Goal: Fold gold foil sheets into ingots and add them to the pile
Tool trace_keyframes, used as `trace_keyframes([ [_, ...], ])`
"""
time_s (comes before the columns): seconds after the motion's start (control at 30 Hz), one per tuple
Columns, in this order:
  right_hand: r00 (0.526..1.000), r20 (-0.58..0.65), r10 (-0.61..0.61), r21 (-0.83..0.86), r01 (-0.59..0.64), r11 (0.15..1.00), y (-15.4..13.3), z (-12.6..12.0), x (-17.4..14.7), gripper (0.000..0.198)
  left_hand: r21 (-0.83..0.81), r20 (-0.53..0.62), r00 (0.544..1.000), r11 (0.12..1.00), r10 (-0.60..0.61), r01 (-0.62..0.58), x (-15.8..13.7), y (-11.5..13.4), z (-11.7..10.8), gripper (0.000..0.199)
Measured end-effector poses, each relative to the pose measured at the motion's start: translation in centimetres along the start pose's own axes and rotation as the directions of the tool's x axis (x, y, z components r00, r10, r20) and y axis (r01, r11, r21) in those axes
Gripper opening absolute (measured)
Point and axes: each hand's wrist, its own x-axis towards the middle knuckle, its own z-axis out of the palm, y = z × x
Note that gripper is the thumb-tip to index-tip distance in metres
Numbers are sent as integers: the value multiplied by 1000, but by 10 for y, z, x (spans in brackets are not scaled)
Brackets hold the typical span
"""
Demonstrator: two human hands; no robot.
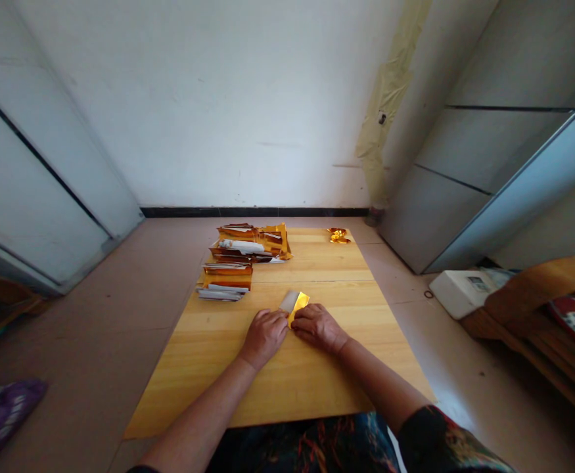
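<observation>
Your left hand (264,335) and right hand (318,326) meet on the counter (317,381), fingers of both pinching the gold foil sheet (294,303), which lies just nearer you than the foil stacks (240,257).

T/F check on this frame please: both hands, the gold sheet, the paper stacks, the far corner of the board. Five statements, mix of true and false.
1. Both hands are on one small gold foil sheet. True: the left hand and right hand meet at it on the wooden board.
2. The sheet is gold on both faces. False: one visible face is silvery white.
3. The stacks of foil paper lie to the right of the hands. False: they lie beyond the hands, toward the left.
4. A folded gold piece sits alone near the board's far right corner. True.
5. The right hand is lifted well above the board. False: it is down at the board, on the sheet.
</observation>
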Motion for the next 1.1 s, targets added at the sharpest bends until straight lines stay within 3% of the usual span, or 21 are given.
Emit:
trace_keyframes([
  [0.2, 999, -47, 18, -59, -21, 998, -3, 11, 4, 18, -18, 11, 1000, 1000, -10, 10, 1, 3, -4, 12],
  [0.5, 984, -79, 158, 133, -147, 980, 4, 18, 10, 12, -114, -4, 1000, 993, 17, -18, -1, -3, -5, 18],
  [0.73, 957, -108, 271, 171, -250, 953, 4, 26, 19, 13, -102, 32, 996, 992, 81, -77, -3, -7, -8, 17],
  [1.1, 945, -141, 296, 127, -279, 952, 1, 34, 24, 19, -79, 40, 996, 994, 85, -81, -3, -8, -7, 18],
])
